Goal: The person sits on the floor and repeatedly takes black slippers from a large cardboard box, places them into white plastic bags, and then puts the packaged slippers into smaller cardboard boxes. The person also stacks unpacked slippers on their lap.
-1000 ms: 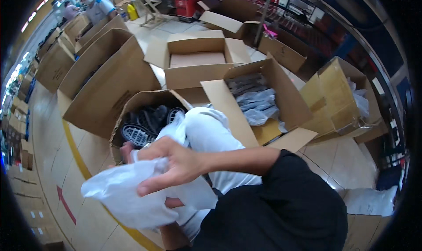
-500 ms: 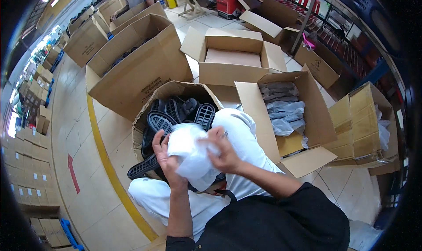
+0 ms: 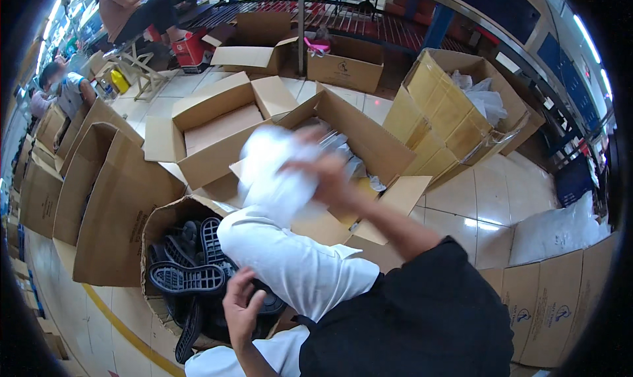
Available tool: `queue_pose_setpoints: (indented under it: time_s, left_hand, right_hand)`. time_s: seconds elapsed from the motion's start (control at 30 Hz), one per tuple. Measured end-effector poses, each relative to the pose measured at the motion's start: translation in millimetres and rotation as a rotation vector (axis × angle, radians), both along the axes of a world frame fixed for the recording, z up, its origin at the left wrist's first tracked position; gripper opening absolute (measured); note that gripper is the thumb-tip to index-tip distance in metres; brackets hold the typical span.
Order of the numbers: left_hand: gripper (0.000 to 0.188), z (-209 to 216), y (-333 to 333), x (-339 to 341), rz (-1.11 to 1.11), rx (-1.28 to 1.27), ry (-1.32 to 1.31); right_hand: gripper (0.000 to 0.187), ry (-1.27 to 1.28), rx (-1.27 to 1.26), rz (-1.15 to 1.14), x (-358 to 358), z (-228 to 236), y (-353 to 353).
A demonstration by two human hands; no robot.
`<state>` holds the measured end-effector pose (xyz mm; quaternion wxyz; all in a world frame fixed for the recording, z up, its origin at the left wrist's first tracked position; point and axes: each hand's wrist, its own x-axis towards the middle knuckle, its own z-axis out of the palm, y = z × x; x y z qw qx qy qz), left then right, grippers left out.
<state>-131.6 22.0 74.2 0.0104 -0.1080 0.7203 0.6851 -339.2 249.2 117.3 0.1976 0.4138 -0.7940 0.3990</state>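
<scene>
My right hand (image 3: 323,176), smeared by motion, grips a white plastic bag (image 3: 273,169). The bag is over my raised right knee, at the near left corner of an open carton (image 3: 399,195); its contents cannot be made out. My left hand (image 3: 242,304) is open and holds nothing, its fingers loosely curved. It is beside a worn cardboard box (image 3: 153,245) standing between my legs. Black shoe soles (image 3: 188,278) with gridded faces are heaped in that box. Inside the open carton, pale plastic-wrapped bundles (image 3: 356,164) show partly behind my right hand and forearm.
Another open carton (image 3: 221,156) stands further off. A tall taped carton (image 3: 428,106) with plastic bags stands at the right, large cartons (image 3: 125,205) at the left. Stacked cartons (image 3: 547,304) and a clear plastic sack (image 3: 557,232) are at the near right. Two people are in the far left background.
My view has swung to the right. My left hand has let go of the white plastic bag, and my right hand has carried it away from the box of soles toward the open carton.
</scene>
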Motion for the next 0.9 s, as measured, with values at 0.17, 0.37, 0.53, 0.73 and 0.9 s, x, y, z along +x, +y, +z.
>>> queue_pose_setpoints:
  time_s: [0.17,0.37,0.53,0.73,0.9]
  left_hand:
    - [0.032,-40.1,-3.0,13.1,0.152,-0.063,-0.165]
    - [0.026,-37.4,-21.3,9.3,0.208,-0.174,-0.11]
    - [0.026,-35.8,-19.8,17.3,0.268,-0.311,-0.17]
    - [0.034,-45.3,-20.5,48.7,0.42,-0.506,-0.19]
    - [0.044,-46.3,-15.4,60.3,0.536,-0.874,-0.162]
  right_hand:
    - [0.054,0.764,0.076,-1.264,-51.2,122.3,213.3]
    - [0.029,0.106,0.57,-1.416,-119.0,81.7,409.0]
    - [0.012,0.308,0.232,-0.897,-91.0,-0.5,212.1]
    - [0.071,-0.093,1.303,-0.298,-97.9,-205.6,94.6]
    - [0.065,-0.059,1.449,-0.415,-134.2,-256.7,86.1]
